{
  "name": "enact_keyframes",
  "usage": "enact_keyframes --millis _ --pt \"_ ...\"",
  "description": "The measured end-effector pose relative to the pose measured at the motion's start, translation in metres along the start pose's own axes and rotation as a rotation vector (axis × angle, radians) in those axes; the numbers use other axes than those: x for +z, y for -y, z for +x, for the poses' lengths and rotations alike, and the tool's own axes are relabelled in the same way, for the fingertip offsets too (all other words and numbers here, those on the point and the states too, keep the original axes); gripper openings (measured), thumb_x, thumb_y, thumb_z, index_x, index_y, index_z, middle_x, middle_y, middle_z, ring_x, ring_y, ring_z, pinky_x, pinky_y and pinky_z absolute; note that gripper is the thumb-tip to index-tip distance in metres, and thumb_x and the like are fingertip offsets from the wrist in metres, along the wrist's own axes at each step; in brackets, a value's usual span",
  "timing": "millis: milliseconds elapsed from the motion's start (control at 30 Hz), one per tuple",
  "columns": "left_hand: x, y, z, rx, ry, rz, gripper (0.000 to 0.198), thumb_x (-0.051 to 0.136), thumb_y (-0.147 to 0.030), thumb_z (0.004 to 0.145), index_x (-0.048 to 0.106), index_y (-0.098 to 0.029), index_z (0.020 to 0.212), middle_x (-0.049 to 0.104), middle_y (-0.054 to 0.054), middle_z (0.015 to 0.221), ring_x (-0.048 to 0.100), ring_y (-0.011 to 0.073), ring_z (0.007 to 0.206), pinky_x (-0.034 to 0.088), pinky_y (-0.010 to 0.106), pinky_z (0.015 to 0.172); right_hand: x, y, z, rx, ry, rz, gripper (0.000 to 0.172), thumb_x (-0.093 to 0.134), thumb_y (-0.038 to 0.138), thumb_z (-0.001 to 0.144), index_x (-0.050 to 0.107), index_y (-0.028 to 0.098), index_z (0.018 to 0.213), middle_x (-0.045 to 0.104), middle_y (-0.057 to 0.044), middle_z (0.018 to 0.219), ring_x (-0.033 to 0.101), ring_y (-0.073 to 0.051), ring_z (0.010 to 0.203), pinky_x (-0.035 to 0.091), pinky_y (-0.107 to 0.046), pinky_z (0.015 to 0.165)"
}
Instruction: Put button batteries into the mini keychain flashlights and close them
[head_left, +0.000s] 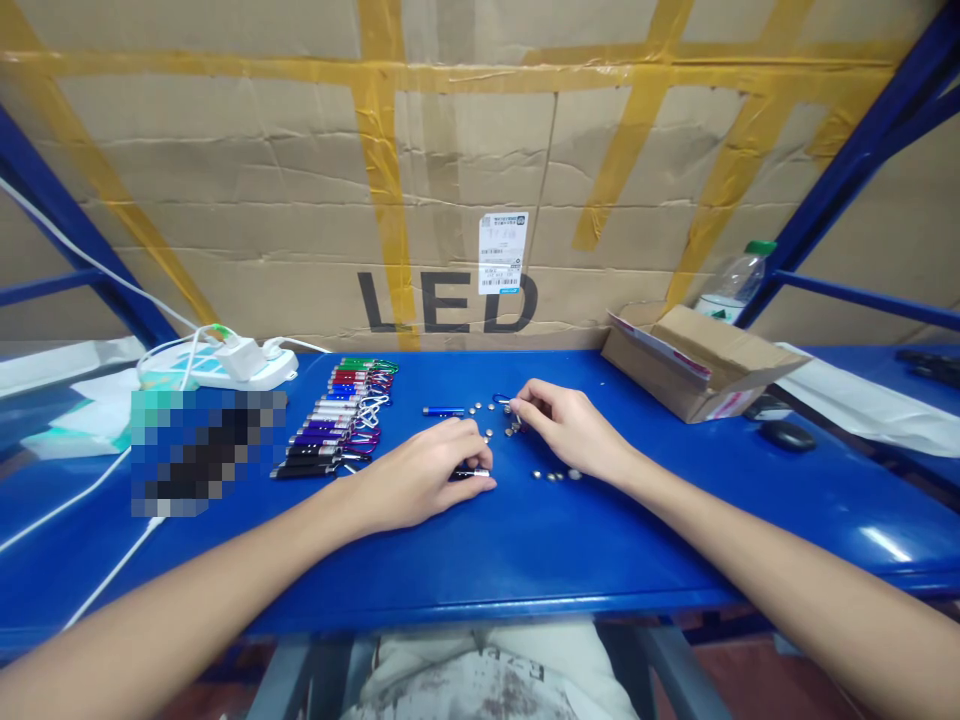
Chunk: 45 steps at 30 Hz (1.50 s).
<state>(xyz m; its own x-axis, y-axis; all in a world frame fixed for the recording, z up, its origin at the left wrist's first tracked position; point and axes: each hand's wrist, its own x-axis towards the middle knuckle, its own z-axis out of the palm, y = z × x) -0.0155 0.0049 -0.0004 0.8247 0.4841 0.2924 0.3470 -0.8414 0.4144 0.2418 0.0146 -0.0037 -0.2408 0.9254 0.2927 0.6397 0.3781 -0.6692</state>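
Near the centre of the frame, my left hand curls its fingers and thumb around a small black tube, below a blue tube lying on the blue table. Right of centre, my right hand bunches its fingertips by scattered silver button cells, though I cannot tell whether they pinch one. Left of centre lies a column of colourful tubes with clips.
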Motion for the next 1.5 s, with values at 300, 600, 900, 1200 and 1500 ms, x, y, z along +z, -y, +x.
enact_keyframes --millis 300,600,900,1200,1500 --pt "0.001 0.002 0.000 0.009 0.000 -0.020 0.014 0.063 -0.034 0.108 0.067 -0.020 0.107 0.065 0.005 0.104 0.062 0.0210 0.099 0.050 0.034 0.089 0.002 -0.006 0.003 0.003 -0.094 0.086 0.034 0.054 0.046 0.106 0.064 0.023 0.083 0.074 -0.002 0.079 0.066 -0.022 0.076 0.045 -0.033 0.074" --pt "-0.002 0.000 0.001 -0.027 0.033 -0.010 0.015 0.063 -0.034 0.108 0.065 -0.020 0.107 0.063 0.004 0.102 0.061 0.0207 0.100 0.048 0.032 0.090 0.000 -0.017 0.008 0.016 -0.147 0.151 0.038 0.056 0.051 0.103 0.065 0.021 0.082 0.066 0.001 0.074 0.056 -0.018 0.070 0.041 -0.031 0.068" --pt "-0.003 -0.001 0.000 -0.050 0.043 -0.012 0.015 0.063 -0.035 0.108 0.064 -0.021 0.107 0.062 0.003 0.104 0.061 0.0203 0.100 0.048 0.032 0.089 -0.022 -0.013 0.010 -0.010 -0.143 0.167 0.039 0.056 0.053 0.102 0.068 0.020 0.087 0.060 0.002 0.070 0.050 -0.016 0.064 0.038 -0.030 0.064" --pt "-0.007 0.002 -0.002 -0.069 0.059 0.001 0.020 0.064 -0.041 0.106 0.065 -0.022 0.111 0.064 0.004 0.108 0.062 0.0205 0.101 0.049 0.033 0.091 -0.022 -0.016 0.012 -0.014 -0.026 0.048 0.039 0.053 0.049 0.104 0.070 0.019 0.086 0.070 -0.002 0.079 0.059 -0.019 0.073 0.041 -0.031 0.070" --pt "-0.013 -0.002 -0.002 -0.096 0.088 0.015 0.019 0.066 -0.041 0.105 0.065 -0.022 0.109 0.064 0.002 0.106 0.062 0.0196 0.098 0.048 0.032 0.089 -0.037 -0.010 0.011 -0.041 0.035 -0.100 0.038 0.050 0.048 0.107 0.068 0.020 0.089 0.075 -0.004 0.088 0.065 -0.022 0.081 0.044 -0.032 0.074"
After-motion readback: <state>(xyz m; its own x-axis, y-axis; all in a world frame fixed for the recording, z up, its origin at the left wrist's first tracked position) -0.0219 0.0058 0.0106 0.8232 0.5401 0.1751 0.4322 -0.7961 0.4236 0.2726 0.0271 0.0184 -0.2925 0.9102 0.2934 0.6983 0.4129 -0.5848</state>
